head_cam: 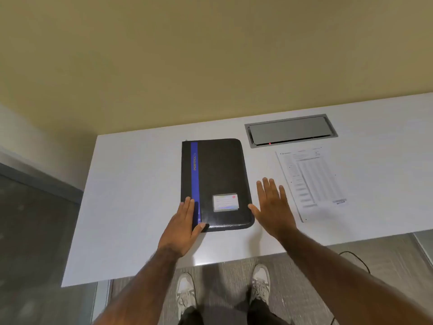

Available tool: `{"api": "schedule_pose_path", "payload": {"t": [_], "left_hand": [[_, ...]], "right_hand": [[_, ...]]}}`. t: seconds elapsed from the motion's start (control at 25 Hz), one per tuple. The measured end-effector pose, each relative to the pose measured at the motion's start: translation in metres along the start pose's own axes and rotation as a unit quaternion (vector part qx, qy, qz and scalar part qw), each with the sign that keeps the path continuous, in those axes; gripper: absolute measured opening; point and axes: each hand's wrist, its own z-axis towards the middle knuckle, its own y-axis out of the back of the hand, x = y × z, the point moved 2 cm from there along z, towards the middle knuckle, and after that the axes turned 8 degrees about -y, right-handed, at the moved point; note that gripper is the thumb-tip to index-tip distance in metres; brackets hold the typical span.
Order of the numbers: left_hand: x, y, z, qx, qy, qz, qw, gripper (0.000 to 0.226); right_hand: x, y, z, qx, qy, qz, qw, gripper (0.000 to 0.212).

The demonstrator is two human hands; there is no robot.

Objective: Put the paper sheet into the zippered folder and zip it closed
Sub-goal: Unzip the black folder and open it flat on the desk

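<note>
A black zippered folder (220, 174) with a blue stripe and a small label card lies closed on the white table (131, 195). To its right lies a printed paper sheet (311, 181), flat on the table. My left hand (181, 227) rests flat at the folder's near left corner, fingers on the blue stripe and thumb on the near edge. My right hand (273, 205) hovers open between the folder and the sheet, its thumb close to the folder's right edge. Neither hand holds anything.
A grey metal cable hatch (290, 130) is set into the table behind the sheet. The table's near edge runs just in front of my hands. Below it are my two shoes (259, 283) on carpet and a black cable (358, 259).
</note>
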Motion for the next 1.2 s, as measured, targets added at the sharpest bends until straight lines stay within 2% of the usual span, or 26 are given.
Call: {"api": "schedule_pose_path", "payload": {"t": [0.2, 0.32, 0.4, 0.56, 0.72, 0.84, 0.96, 1.08, 1.2], "left_hand": [[0.005, -0.031, 0.002, 0.105, 0.045, 0.033, 0.993, 0.085], [0.004, -0.035, 0.008, 0.122, 0.055, 0.045, 0.99, 0.083], [0.006, -0.034, 0.011, 0.117, 0.066, 0.044, 0.99, 0.081], [0.005, -0.032, 0.017, 0.112, 0.081, 0.046, 0.989, 0.079], [0.013, -0.014, 0.033, 0.108, 0.035, 0.062, 0.992, 0.075], [0.032, 0.016, 0.062, 0.101, -0.004, 0.052, 0.994, 0.072], [0.049, 0.047, 0.101, 0.093, -0.024, 0.018, 0.995, 0.065], [0.066, 0.067, 0.136, 0.088, 0.0, -0.011, 0.996, 0.062], [0.073, 0.081, 0.177, 0.046, 0.02, -0.056, 0.997, 0.052]], "right_hand": [[-0.004, -0.034, -0.01, 0.088, 0.031, 0.006, 0.996, 0.083], [-0.011, -0.047, -0.009, 0.169, 0.075, 0.01, 0.983, 0.073], [-0.014, -0.048, -0.005, 0.195, 0.088, 0.02, 0.977, 0.069], [-0.013, -0.036, 0.015, 0.247, 0.042, 0.071, 0.965, 0.064], [0.005, -0.012, 0.053, 0.253, -0.056, 0.199, 0.945, 0.047], [0.017, 0.007, 0.079, 0.249, -0.143, 0.321, 0.903, 0.034], [0.019, 0.027, 0.104, 0.226, -0.207, 0.438, 0.845, 0.024], [0.025, 0.041, 0.129, 0.233, -0.238, 0.541, 0.772, 0.037], [0.025, 0.044, 0.166, 0.231, -0.248, 0.59, 0.733, 0.043]]}}
